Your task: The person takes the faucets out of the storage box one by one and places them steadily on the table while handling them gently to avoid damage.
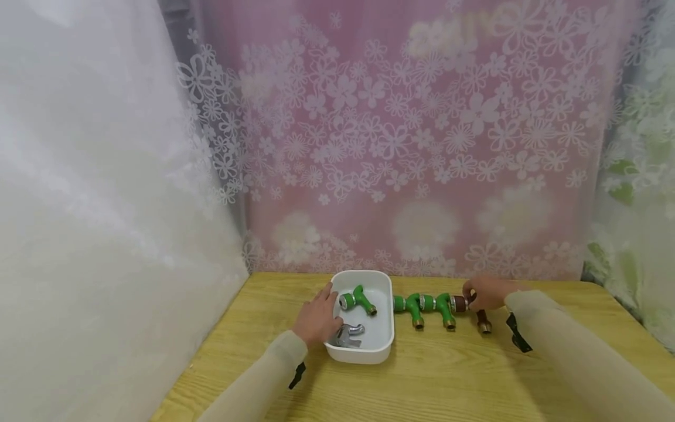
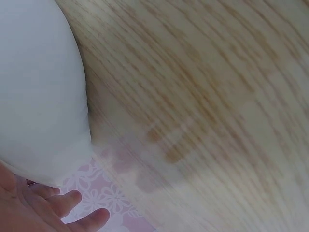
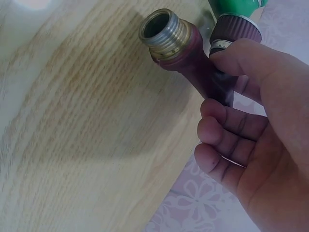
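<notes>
In the head view my right hand (image 1: 487,292) grips a dark brown tap (image 1: 483,322) at the right end of a row. The right wrist view shows thumb and fingers curled on its brown body (image 3: 212,87), its threaded mouth sticking out. Two green taps, one nearer the tray (image 1: 415,310) and one beside the brown tap (image 1: 446,310), continue the row leftward. My left hand (image 1: 316,316) rests along the left rim of a white tray (image 1: 364,355), fingers loosely extended. Inside the tray lie a green tap (image 1: 361,298) and a silver-grey tap (image 1: 348,337).
Everything stands on a wood-grain table (image 1: 437,381). A pink flowered curtain (image 1: 422,146) hangs along its back edge, with a white sheet (image 1: 105,234) at the left and a patterned curtain (image 1: 638,234) at the right.
</notes>
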Demonstrator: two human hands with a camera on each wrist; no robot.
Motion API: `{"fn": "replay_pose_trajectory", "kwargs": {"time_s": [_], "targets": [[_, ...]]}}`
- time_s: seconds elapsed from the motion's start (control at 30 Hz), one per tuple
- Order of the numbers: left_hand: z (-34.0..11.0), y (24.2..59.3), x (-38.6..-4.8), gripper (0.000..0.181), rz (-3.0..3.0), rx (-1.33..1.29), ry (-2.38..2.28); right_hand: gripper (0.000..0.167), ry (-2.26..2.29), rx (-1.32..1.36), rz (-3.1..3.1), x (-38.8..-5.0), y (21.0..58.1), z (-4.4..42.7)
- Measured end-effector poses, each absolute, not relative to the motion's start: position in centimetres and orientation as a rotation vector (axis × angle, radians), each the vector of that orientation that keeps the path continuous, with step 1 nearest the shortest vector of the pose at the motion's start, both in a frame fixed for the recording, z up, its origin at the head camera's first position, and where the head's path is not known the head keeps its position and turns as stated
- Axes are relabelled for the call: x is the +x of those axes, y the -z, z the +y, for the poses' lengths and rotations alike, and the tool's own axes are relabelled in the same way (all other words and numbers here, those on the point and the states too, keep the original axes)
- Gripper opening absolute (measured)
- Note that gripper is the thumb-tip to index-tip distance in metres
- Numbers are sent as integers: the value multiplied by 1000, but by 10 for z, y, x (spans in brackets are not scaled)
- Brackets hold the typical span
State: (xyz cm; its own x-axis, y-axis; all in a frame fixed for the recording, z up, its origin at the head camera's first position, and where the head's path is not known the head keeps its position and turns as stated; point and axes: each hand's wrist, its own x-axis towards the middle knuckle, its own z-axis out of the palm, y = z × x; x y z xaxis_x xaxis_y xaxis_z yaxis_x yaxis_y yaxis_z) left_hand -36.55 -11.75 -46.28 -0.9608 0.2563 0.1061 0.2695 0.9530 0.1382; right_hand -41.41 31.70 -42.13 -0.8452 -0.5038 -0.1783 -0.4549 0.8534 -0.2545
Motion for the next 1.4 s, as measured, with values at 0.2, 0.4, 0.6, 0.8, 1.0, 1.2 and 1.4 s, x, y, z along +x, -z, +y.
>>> {"fn": "replay_pose_trajectory", "kwargs": {"time_s": [0.2, 0.4, 0.6, 0.8, 1.0, 1.2, 1.4], "targets": [[-117, 459, -366, 65, -3036, -393, 254, 9, 317, -761, 2805, -419, 432, 322], [-117, 463, -367, 65, -3034, -383, 239, 10, 350, -755, 2803, -428, 445, 329], [-116, 465, -370, 66, -3027, -377, 242, 14, 336, -737, 2814, -432, 449, 331], [-117, 467, -370, 66, -3031, -369, 232, 20, 350, -712, 2822, -428, 449, 327], [-118, 466, -368, 66, -3044, -376, 238, 21, 349, -700, 2838, -424, 447, 324], [-118, 463, -366, 67, -3048, -377, 230, 26, 347, -724, 2849, -427, 452, 325], [-117, 465, -366, 66, -3045, -376, 232, 27, 334, -736, 2850, -427, 455, 326]]}}
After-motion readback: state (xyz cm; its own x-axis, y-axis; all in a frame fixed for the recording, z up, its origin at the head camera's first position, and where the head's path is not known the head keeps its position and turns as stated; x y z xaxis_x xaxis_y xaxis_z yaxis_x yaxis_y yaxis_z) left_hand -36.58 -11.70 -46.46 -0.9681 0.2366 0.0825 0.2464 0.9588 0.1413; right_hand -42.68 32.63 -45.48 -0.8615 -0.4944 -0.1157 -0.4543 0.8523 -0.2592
